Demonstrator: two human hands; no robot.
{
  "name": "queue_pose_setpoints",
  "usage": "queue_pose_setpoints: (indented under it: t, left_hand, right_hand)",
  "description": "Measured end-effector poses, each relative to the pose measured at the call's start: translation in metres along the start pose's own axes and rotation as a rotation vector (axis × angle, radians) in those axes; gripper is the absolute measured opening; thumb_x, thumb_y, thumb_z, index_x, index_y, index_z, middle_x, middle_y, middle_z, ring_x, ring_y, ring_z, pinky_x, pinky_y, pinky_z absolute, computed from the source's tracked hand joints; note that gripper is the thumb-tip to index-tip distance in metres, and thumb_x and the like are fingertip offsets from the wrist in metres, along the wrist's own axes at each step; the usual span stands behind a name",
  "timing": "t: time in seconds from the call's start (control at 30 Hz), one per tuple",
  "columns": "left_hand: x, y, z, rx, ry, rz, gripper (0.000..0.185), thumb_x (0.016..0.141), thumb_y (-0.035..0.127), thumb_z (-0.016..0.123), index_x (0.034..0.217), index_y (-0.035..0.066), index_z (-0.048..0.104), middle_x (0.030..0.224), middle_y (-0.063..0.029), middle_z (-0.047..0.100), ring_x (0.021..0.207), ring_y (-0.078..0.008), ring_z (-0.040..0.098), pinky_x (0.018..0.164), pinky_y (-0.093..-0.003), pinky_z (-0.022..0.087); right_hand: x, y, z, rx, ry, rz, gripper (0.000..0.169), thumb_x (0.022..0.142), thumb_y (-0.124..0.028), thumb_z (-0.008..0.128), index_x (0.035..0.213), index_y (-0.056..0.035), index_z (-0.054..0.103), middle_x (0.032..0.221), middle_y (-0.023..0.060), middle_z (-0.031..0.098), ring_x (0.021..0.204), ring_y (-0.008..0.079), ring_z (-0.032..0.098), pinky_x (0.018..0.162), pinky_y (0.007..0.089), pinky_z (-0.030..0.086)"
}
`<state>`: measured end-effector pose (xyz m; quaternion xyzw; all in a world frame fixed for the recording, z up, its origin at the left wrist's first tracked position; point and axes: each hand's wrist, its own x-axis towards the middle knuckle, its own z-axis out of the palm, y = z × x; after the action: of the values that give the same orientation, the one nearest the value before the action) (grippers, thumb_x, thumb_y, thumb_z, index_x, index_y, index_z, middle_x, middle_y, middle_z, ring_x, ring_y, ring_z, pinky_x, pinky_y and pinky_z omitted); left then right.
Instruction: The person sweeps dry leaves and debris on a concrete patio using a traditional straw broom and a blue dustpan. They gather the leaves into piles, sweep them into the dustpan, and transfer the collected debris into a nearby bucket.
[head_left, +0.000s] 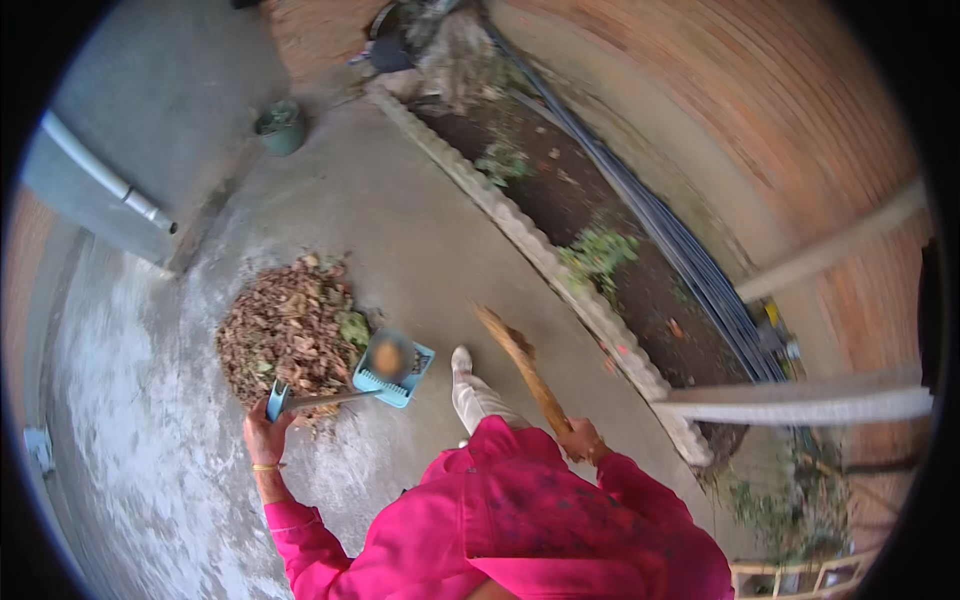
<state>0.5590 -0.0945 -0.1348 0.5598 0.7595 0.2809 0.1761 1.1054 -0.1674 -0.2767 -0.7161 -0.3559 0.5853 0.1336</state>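
My left hand (267, 433) grips the light-blue top of a long-handled dustpan (382, 396). Its pale shaft slants across to the blue pan, whose contents are blurred. Beside the pan, on the concrete, lies a heap of dry leaves (289, 330) with a few green bits at its right side. In my right hand (583, 441) is a rough length of wood (529, 364), its far end pointing forward and left. The wood is held apart from the pan and the heap.
A raised bed edge (517, 225) runs along the right, with soil and green plants (600, 259). Long dark pipes (667, 232) lie beside a brick wall. A green pot (280, 129) stands farther ahead, and a grey drainpipe (112, 180) is on the left wall.
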Motion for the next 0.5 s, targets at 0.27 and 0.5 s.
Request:
queue_pose_setpoints:
  t: [0.27, 0.5]
  left_hand:
    - [0.257, -0.011, -0.017, -0.06, 0.029, -0.089, 0.024, 0.067, 0.013, 0.071, 0.086, 0.0, 0.064, 0.059, -0.0037, 0.057, 0.056, -0.0074, 0.047, 0.052, -0.0268, 0.041]
    - [0.492, -0.004, -0.07, 0.019, 0.074, -0.035, 0.019, 0.071, 0.015, 0.074, 0.079, 0.001, 0.065, 0.057, 0.0008, 0.055, 0.054, -0.0047, 0.045, 0.046, -0.0243, 0.036]
  right_hand:
    - [0.174, -0.163, 0.006, -0.039, 0.01, 0.018, 0.018, 0.068, -0.009, 0.064, 0.08, 0.0037, 0.059, 0.055, 0.0109, 0.055, 0.039, 0.0171, 0.051, 0.033, 0.0316, 0.037]
    - [0.302, -0.355, 0.005, 0.061, -0.137, 0.029, 0.022, 0.071, -0.006, 0.063, 0.09, 0.0029, 0.056, 0.056, 0.0091, 0.053, 0.039, 0.0173, 0.051, 0.033, 0.0318, 0.038]
